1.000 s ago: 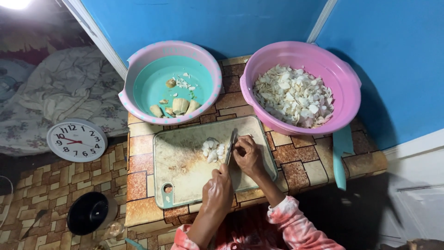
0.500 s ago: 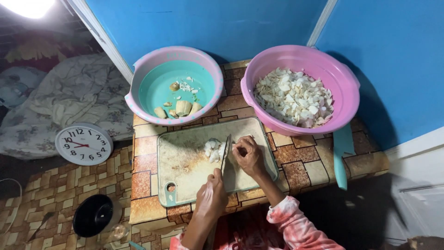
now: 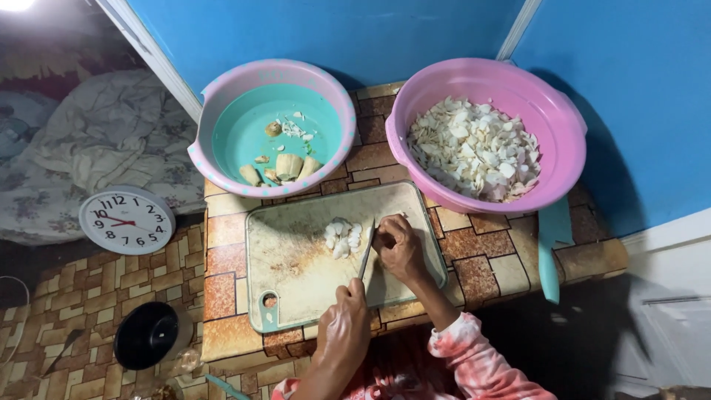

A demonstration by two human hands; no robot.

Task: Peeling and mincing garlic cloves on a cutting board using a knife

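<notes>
My left hand [image 3: 344, 326] grips the handle of a knife [image 3: 366, 255], whose blade points away from me over a worn cutting board [image 3: 296, 281]. Just right of the blade, my right hand [image 3: 400, 248] presses down on a piece of pale food that its fingers mostly hide. To the blade's left lies a small heap of cut white pieces [image 3: 342, 235]. Behind the board, a pink basin [image 3: 566, 141] holds many chopped white pieces. A teal basin with a pink rim [image 3: 222, 89] holds a few whole pieces and scraps.
The board and basins rest on a low surface covered in a brick pattern [image 3: 229, 244] against a blue wall. A teal tool [image 3: 549, 259] lies at the right edge. On the floor to the left are a wall clock [image 3: 127, 220], a black round object [image 3: 148, 335] and bedding [image 3: 96, 148].
The knife blade has shifted slightly towards my right hand beside the cut heap. Both hands stay on the board, and the view has drifted a little.
</notes>
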